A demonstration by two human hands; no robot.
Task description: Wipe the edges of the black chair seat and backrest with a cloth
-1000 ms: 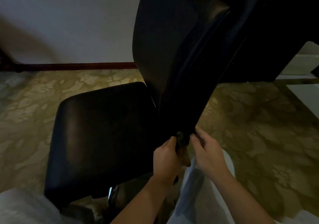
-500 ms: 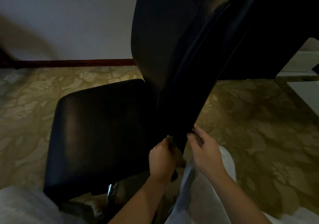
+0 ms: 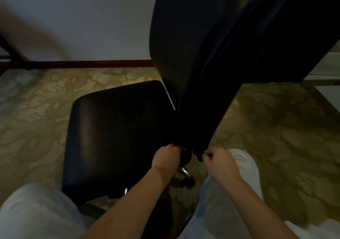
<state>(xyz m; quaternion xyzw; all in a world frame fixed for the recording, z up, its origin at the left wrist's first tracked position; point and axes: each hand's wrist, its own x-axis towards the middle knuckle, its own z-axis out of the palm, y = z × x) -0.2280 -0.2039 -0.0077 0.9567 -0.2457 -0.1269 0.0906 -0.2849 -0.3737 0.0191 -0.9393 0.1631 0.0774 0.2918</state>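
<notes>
black leather backrest (image 3: 211, 54) rises beside black padded seat (image 3: 117, 132) | left hand (image 3: 166, 156) curled tight at backrest's bottom edge, cloth likely inside, too dark, i cannot tell | right hand (image 3: 219, 158) pinches the lower corner, i judge to steady it for wiping

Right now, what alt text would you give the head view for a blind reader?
Two hands meet at the lower edge of the black backrest: the right hand pinches its corner, the left hand curls beside it, no cloth discernible. The seat sits left, over patterned carpet.
</notes>
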